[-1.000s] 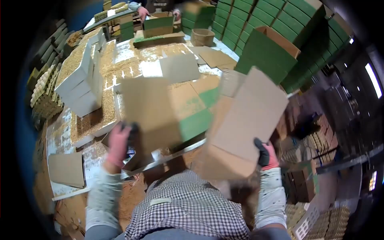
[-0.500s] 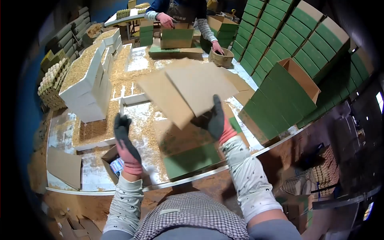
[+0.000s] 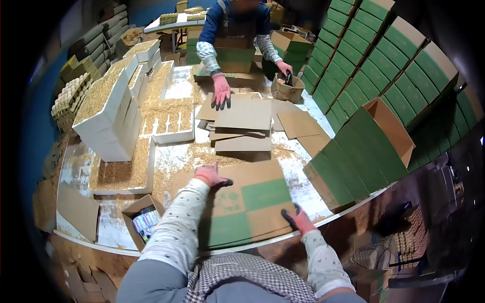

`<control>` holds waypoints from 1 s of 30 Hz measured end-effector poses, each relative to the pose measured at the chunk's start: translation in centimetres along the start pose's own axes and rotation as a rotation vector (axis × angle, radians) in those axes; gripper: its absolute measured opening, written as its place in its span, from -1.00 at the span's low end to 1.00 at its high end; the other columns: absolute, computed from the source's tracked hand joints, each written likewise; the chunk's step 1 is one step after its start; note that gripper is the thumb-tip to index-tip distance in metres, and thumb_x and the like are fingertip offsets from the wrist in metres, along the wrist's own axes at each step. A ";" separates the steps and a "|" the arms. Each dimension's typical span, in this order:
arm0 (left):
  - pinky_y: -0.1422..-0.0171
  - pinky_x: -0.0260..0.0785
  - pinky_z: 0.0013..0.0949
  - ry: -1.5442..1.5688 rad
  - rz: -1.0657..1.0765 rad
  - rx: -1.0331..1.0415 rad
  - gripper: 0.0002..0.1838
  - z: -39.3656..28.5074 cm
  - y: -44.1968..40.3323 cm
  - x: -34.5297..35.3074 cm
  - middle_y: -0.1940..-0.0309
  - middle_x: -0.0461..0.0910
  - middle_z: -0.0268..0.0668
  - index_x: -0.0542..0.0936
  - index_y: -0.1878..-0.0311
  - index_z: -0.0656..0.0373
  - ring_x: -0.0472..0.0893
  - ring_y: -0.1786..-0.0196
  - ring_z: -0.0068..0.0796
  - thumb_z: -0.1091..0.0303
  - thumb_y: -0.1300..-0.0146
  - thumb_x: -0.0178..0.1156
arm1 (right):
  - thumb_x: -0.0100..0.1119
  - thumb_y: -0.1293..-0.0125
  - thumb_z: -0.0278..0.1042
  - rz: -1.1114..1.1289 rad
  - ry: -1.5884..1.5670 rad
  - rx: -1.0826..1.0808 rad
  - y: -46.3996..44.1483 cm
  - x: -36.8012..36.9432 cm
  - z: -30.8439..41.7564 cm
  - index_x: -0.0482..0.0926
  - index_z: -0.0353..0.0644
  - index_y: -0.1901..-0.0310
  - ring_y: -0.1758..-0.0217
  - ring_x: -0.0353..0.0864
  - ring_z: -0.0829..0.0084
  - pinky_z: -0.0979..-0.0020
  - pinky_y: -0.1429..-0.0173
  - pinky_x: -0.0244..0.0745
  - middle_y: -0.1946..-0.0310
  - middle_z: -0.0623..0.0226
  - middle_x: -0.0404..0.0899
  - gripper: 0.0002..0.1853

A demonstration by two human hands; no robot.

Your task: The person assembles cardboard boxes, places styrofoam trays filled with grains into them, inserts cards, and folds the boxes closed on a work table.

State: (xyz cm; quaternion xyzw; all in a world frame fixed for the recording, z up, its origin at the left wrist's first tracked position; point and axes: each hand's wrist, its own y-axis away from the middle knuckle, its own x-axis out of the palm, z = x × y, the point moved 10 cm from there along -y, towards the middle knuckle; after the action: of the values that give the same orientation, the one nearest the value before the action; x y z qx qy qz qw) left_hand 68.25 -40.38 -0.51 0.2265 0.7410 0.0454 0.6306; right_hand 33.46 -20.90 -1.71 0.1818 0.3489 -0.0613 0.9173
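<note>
A flat folded carton [image 3: 268,194], brown with green printed panels, lies on the table near its front edge. My left hand [image 3: 212,175], in a pink and dark glove, rests at the carton's upper left with thumb and fingers apart. At the carton's right edge is my right hand [image 3: 299,219], its thumb and fingers spread against the cardboard. Beyond the carton lies a loose pile of plain cardboard sheets [image 3: 242,116]. A co-worker's gloved hand [image 3: 221,92] touches the back of that pile.
White trays of husks [image 3: 121,171] stand at left, beside a small open box with blue packets [image 3: 145,220]. An upright green carton [image 3: 361,151] and stacked green boxes [image 3: 384,65] are at right. The co-worker's other hand [image 3: 285,68] reaches into a round container [image 3: 287,90].
The plain sheets have left my hands and lie farther back on the table. Both my hands have moved to the green-printed carton. The co-worker has reached forward to the sheets.
</note>
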 end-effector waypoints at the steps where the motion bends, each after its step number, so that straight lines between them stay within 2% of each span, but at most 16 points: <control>1: -0.26 0.27 -0.28 -0.083 0.089 -0.021 0.12 0.7 1.5 -0.4 -0.23 0.39 -0.08 0.20 -0.35 0.23 0.44 -0.23 -0.22 -0.54 0.09 0.01 | 0.26 -0.09 0.11 0.082 -0.077 -0.063 1.1 0.9 0.6 0.27 -0.32 -0.23 -0.16 0.43 -0.02 0.25 -0.21 0.34 -0.04 -0.12 0.48 -0.19; 4: -0.44 -0.02 -0.16 -0.063 0.086 0.089 -0.03 -0.6 5.1 -0.6 -0.30 0.30 -0.16 0.23 -0.37 0.02 0.26 -0.36 -0.21 -0.49 -0.02 -0.05 | 0.15 -0.23 -0.04 0.081 0.055 -0.015 0.7 -0.9 1.3 0.16 -0.39 -0.28 -0.24 0.34 -0.05 0.22 -0.27 0.27 -0.13 -0.24 0.36 -0.26; 6: -0.34 0.05 -0.11 0.010 -0.188 0.168 -0.18 -2.2 7.1 -2.9 -0.16 0.42 -0.21 0.37 -0.24 -0.02 0.32 -0.27 -0.18 -0.35 0.01 0.13 | 0.15 -0.21 -0.16 -0.271 0.064 -0.536 2.5 -7.9 12.8 0.15 -0.42 -0.27 -0.19 0.34 -0.14 0.17 -0.24 0.27 -0.11 -0.31 0.33 -0.30; 7: -0.27 0.12 -0.12 0.109 -0.277 0.151 -0.27 -3.3 9.1 -5.7 -0.08 0.47 -0.24 0.44 -0.16 -0.03 0.38 -0.20 -0.19 -0.26 0.04 0.23 | 0.19 -0.16 -0.23 -0.333 0.140 -0.487 4.7 -11.2 18.3 0.17 -0.41 -0.26 -0.15 0.37 -0.11 0.17 -0.23 0.26 -0.08 -0.25 0.36 -0.30; 8: -0.21 0.15 -0.15 0.061 -0.420 0.192 -0.35 -5.2 12.1 -10.0 0.00 0.49 -0.28 0.48 -0.05 -0.04 0.41 -0.13 -0.23 -0.16 0.11 0.32 | 0.24 -0.09 -0.25 -0.407 0.112 -0.735 6.7 -13.6 23.8 0.21 -0.37 -0.24 -0.15 0.33 -0.05 0.17 -0.26 0.22 -0.10 -0.13 0.35 -0.29; 11: -0.12 0.21 -0.19 -0.031 -0.794 0.312 -0.49 -10.0 20.9 -21.6 0.14 0.50 -0.38 0.52 0.17 -0.06 0.44 -0.03 -0.31 0.05 0.26 0.44 | 0.24 -0.05 0.01 -0.478 0.670 -1.058 9.9 -13.1 33.6 0.27 -0.26 -0.21 -0.22 0.27 0.04 0.14 -0.37 0.05 -0.15 0.03 0.33 -0.25; 14: -0.18 0.16 -0.09 -0.025 -0.932 0.367 -0.60 -11.4 23.7 -21.6 -0.01 0.47 -0.30 0.52 0.22 -0.05 0.41 -0.11 -0.23 0.16 0.19 0.39 | 0.12 -0.14 0.11 0.174 0.819 -0.921 5.5 -6.2 33.3 0.35 -0.26 -0.08 -0.01 0.52 0.08 0.21 -0.08 0.38 0.08 0.00 0.54 -0.36; 15: -0.23 0.13 -0.08 -0.043 -1.002 0.338 -0.67 -11.5 25.2 -20.7 -0.01 0.46 -0.32 0.51 0.24 -0.06 0.39 -0.14 -0.27 0.14 0.09 0.35 | 0.08 -0.19 0.11 0.179 0.744 -1.024 4.2 -6.3 33.6 0.32 -0.29 -0.09 0.13 0.59 0.05 0.21 0.07 0.46 0.22 0.01 0.58 -0.36; 17: -0.29 0.08 -0.01 -0.034 -0.961 0.427 -0.71 -12.3 28.0 -18.9 -0.04 0.47 -0.34 0.50 0.25 -0.05 0.39 -0.19 -0.32 0.16 0.05 0.30 | 0.06 -0.23 0.08 0.296 0.901 -0.736 1.8 -6.2 34.3 0.27 -0.33 -0.15 0.10 0.58 0.04 0.18 0.01 0.43 0.14 -0.03 0.57 -0.35; 21: -0.28 0.22 -0.05 -0.002 -0.541 0.993 -0.69 -17.7 34.0 -16.5 -0.01 0.52 -0.32 0.53 0.20 -0.01 0.49 -0.11 -0.38 0.15 0.03 0.27 | 0.02 -0.26 0.03 -0.026 0.912 -0.856 -2.2 -5.1 40.5 0.20 -0.25 -0.23 0.17 0.63 0.17 0.26 0.09 0.51 0.26 0.08 0.62 -0.36; 23: -0.27 0.25 -0.16 0.313 -0.320 0.816 -0.51 -14.3 32.4 -19.5 0.00 0.52 -0.21 0.51 -0.01 0.09 0.48 -0.13 -0.20 0.12 0.01 0.27 | 0.06 -0.25 0.00 0.035 0.988 -0.933 -0.6 0.3 39.5 0.22 -0.20 -0.25 0.14 0.62 0.20 0.29 0.04 0.50 0.19 0.13 0.60 -0.37; 24: -0.29 0.23 -0.18 0.204 -0.641 0.622 -0.43 -11.0 31.0 -21.7 -0.02 0.49 -0.08 0.45 -0.09 0.20 0.44 -0.15 -0.09 0.06 -0.06 0.23 | 0.11 -0.19 0.00 0.028 0.929 -0.948 1.0 0.0 40.8 0.27 -0.17 -0.24 -0.11 0.50 0.14 0.22 -0.16 0.40 -0.04 0.09 0.49 -0.36; 26: -0.30 0.21 -0.20 -0.267 -0.840 -0.144 -0.25 -4.4 26.3 -20.7 -0.15 0.34 0.22 0.28 -0.25 0.35 0.36 -0.24 -0.01 -0.06 -0.16 0.11 | 0.17 -0.13 0.02 -0.158 0.825 -1.299 6.7 -3.2 42.6 0.28 -0.18 -0.24 -0.26 0.34 0.10 0.14 -0.29 0.26 -0.16 0.07 0.38 -0.30; 27: -0.32 0.19 -0.23 0.007 -0.736 -0.064 -0.21 -2.5 24.3 -20.2 -0.22 0.29 0.18 0.24 -0.28 0.36 0.36 -0.25 -0.02 -0.10 -0.17 0.09 | 0.21 -0.10 0.03 -0.261 0.757 -1.460 9.4 -5.3 42.4 0.29 -0.18 -0.25 -0.33 0.26 0.08 0.10 -0.35 0.18 -0.23 0.06 0.32 -0.27; 29: -0.25 0.27 -0.22 -0.085 -0.554 -0.007 -0.30 -4.6 23.9 -19.4 -0.22 0.36 -0.03 0.27 -0.30 0.18 0.46 -0.14 -0.11 -0.11 -0.22 0.05 | 0.28 -0.01 0.06 0.779 0.545 -1.352 10.3 -5.5 35.9 0.26 -0.19 -0.28 -0.43 0.06 0.07 0.01 -0.44 -0.05 -0.31 0.07 0.21 -0.17; 30: -0.23 0.28 -0.21 0.032 -0.189 0.090 -0.39 -6.4 22.9 -18.3 -0.08 0.50 -0.11 0.37 -0.25 0.00 0.52 -0.08 -0.16 -0.15 -0.22 0.02 | 0.30 0.01 0.06 0.751 0.735 -1.312 11.3 -5.2 34.4 0.24 -0.17 -0.29 -0.43 0.07 0.04 -0.01 -0.44 -0.06 -0.31 0.04 0.20 -0.15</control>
State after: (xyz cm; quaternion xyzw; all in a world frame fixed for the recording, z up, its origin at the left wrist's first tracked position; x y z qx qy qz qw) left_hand 70.37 -25.76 25.54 0.1828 0.7704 -0.0441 0.6092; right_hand 53.56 -23.47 28.74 -0.2759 0.5067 0.5266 0.6245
